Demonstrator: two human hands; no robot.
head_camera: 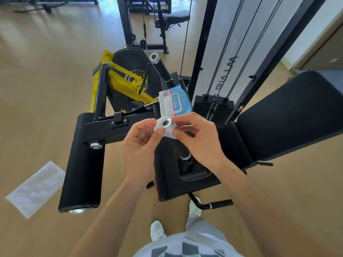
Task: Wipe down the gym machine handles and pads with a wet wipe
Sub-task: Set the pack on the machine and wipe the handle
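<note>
Wipe (169, 134) — white, translucent — wraps the handle end (164, 123), pinched by left grip (139, 145) and right grip (202, 140).

Both bare forearms are seen extended, the left from 7 o'clock and the right from 5 o'clock, with the wrists held close together near the centre. The left hand (141, 145) is curled, a wet wipe (169, 135) being pinched between thumb and forefinger. The right hand (202, 140), at its 3 o'clock, is curled likewise, the same wipe pinched by its fingertips (175, 133).
</note>
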